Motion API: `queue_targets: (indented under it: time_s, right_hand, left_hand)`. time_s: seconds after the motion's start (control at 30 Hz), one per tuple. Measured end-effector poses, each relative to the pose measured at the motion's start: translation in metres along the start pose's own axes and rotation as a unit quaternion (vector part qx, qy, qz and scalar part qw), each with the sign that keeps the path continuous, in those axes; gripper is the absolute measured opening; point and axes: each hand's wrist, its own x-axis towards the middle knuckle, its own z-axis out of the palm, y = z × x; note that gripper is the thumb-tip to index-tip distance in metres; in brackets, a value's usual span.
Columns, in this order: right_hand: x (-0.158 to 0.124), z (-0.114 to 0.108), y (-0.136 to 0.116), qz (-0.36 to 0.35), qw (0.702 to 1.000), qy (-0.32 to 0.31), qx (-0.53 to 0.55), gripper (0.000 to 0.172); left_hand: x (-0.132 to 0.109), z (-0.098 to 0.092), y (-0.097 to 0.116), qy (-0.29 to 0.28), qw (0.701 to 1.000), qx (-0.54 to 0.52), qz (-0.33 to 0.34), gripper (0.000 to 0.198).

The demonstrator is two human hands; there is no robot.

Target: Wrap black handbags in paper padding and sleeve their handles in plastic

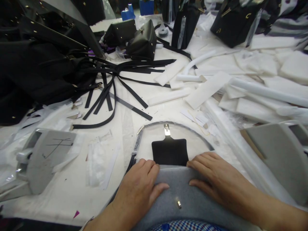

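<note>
Close to my body is a grey handbag (173, 184) with a small gold-coloured turn clasp on its front. My left hand (139, 189) grips its top edge on the left, thumb on the near side and fingers curled over the far side. At the right end of the same edge, my right hand (211, 183) holds on in the same way. Between the hands a black flap (169, 150) lies folded away from me, tipped with a gold-coloured metal plate (166, 129). A plastic-wrapped strap (178, 123) arcs around the flap on the table.
Black straps (115, 72) lie bundled beyond, with a heap of black bags (36, 70) at left. White foam strips (209, 89) cover the right side. Grey plastic holders (48, 160) flank both sides. Finished-looking black bags (185, 27) stand at the back of the white table (96, 211).
</note>
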Motion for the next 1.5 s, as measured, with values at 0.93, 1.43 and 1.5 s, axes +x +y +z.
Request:
queue_targets:
  time_s: [0.93,1.43,1.5]
  right_hand:
    - [-0.007,0.005,0.003,-0.027,0.998,0.055,-0.012,0.042]
    - [0.009,0.02,0.011,-0.027,0.999,0.021,-0.034,0.039]
    - [0.008,0.022,0.011,-0.021,0.999,0.038,-0.032,0.039]
  left_hand:
    - [-0.009,-0.003,-0.005,0.109,0.993,0.023,0.043,0.027]
    - [-0.004,0.017,-0.023,0.106,0.993,0.016,0.046,0.034]
    - [-0.003,0.019,-0.024,0.097,0.994,0.026,0.047,0.034]
